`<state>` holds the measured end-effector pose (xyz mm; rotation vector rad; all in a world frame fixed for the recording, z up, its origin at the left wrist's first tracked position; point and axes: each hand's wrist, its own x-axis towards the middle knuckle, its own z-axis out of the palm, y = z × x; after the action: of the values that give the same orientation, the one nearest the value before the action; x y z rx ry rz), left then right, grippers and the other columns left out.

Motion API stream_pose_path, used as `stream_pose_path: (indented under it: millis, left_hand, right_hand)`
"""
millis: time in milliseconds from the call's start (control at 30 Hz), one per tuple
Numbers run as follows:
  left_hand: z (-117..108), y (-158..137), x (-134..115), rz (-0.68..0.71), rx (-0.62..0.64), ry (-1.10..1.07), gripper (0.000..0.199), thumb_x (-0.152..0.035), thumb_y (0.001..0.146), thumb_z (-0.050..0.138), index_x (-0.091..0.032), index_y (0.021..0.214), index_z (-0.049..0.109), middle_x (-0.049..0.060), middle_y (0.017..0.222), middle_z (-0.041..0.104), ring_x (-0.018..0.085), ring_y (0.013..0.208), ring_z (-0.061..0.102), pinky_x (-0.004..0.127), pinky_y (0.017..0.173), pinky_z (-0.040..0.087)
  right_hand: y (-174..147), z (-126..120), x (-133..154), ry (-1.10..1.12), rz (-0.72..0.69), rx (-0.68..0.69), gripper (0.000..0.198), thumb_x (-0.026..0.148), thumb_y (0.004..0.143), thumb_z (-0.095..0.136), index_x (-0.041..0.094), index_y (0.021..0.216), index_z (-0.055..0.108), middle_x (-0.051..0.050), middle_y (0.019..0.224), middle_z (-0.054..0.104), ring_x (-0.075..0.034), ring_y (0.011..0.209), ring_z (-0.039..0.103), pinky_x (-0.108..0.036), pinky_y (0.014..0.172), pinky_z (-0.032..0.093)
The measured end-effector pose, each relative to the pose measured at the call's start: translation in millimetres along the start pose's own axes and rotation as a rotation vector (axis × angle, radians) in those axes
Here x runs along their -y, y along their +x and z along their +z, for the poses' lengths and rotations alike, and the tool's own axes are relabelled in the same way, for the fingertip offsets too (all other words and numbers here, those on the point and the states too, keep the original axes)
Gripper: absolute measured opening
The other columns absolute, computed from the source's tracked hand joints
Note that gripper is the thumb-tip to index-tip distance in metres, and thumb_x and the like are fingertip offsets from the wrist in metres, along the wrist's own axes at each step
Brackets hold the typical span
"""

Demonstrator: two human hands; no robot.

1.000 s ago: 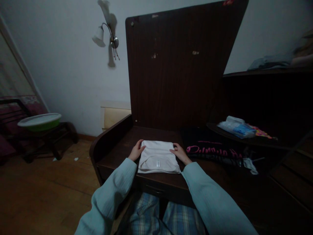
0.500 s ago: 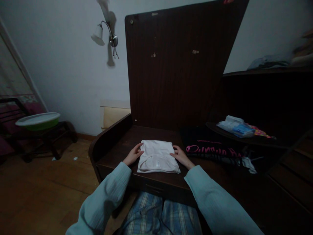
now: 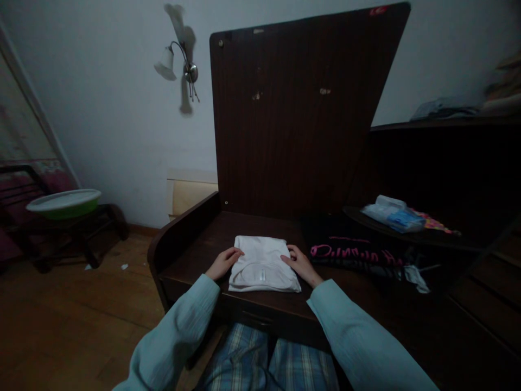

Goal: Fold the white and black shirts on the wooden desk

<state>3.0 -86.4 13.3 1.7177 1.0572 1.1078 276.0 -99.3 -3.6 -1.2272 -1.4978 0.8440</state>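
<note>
A white T-shirt [image 3: 262, 256], folded into a flat rectangle, lies on the dark wooden desk with its neckline and small label facing up near the front edge. At its left edge, my left hand [image 3: 223, 262] pinches the fabric, fingertips resting on top. My right hand [image 3: 302, 265] grips the opposite edge, thumb over the cloth and fingers bent at the side. Some fingertips on both hands are hidden by the fabric.
Right of the shirt lies a black garment [image 3: 345, 251] with pink lettering. Above it, a dark shelf [image 3: 354, 213] carries a plastic pack of tissues [image 3: 394, 213]. The desk's raised side panel [image 3: 179, 225] stands left. A green basin [image 3: 67, 209] rests on a chair farther left.
My left fingers have shifted slightly further over the shirt's left edge. My right hand stays at the right edge. The view has tilted up slightly.
</note>
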Motion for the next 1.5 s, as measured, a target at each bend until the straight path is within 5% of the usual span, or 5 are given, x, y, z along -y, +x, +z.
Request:
stream_pose_path:
  millis: [267,600,967,1200,1500]
  left_hand:
    - [1,-7,-5,-0.060,0.070,-0.087,0.029,-0.033,0.062,0.065,-0.016,0.085,0.068,0.004,0.081,0.066,0.016,0.071,0.056,0.023,0.065,0.042]
    - [1,-7,0,0.037,0.072,0.054,0.019,-0.032,0.067,0.062,-0.016,0.073,0.067,0.004,0.074,0.065,0.016,0.071,0.057,0.024,0.068,0.042]
    - [-4,-32,-7,0.080,0.035,0.319,0.041,-0.039,0.072,0.057,-0.017,0.106,0.058,0.005,0.092,0.061,0.017,0.076,0.055,0.028,0.071,0.043]
    - [1,37,-21,0.344,0.040,0.678,0.033,-0.023,0.076,0.051,-0.018,0.108,0.056,0.009,0.114,0.051,0.021,0.108,0.045,0.035,0.095,0.034]
    - [7,83,-16,-0.060,0.254,0.905,0.045,-0.027,0.066,0.063,-0.016,0.109,0.054,0.013,0.111,0.058,0.025,0.103,0.054,0.031,0.085,0.040]
  right_hand:
    - [-10,-11,3,0.027,0.103,0.121,0.071,0.039,0.062,0.061,0.017,0.124,0.035,0.008,0.054,0.052,-0.011,0.051,0.049,-0.023,0.054,0.036]
    - [-8,-13,-1,-0.118,-0.018,0.106,0.027,0.035,0.057,0.062,0.019,0.079,0.061,0.007,0.051,0.036,-0.009,0.049,0.035,-0.021,0.047,0.026]
    - [-69,-14,33,-0.417,-0.226,-0.141,0.023,0.035,0.075,0.051,0.019,0.089,0.060,-0.001,0.070,0.048,-0.015,0.062,0.047,-0.027,0.061,0.041]
    - [-91,36,75,-0.592,-0.403,0.219,0.030,0.022,0.076,0.052,0.021,0.106,0.054,-0.005,0.094,0.056,-0.017,0.087,0.052,-0.027,0.076,0.043]
    - [-62,87,80,-0.991,-0.290,0.385,0.026,0.013,0.076,0.044,0.020,0.098,0.056,-0.005,0.088,0.062,-0.017,0.083,0.056,-0.026,0.071,0.041]
